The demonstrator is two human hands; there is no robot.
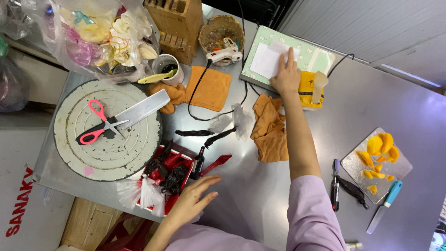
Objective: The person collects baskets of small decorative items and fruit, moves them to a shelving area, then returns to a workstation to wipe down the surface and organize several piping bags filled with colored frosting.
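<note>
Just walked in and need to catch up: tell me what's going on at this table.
A person in a lilac sleeve works at a steel table. The right hand lies flat on a white sheet of paper on a pale green board. The left hand rests open beside a red tray of dark piping bags. Pink-handled scissors and a cleaver lie on a round white turntable. Orange cloths, a glue gun and cut orange fruit pieces lie around them.

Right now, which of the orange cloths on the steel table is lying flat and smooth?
The square orange cloth below the wicker basket. A black cord runs across it. The crumpled orange cloth by the person's right forearm and the bunched cloth beside the cleaver's tip are both rumpled.
</note>
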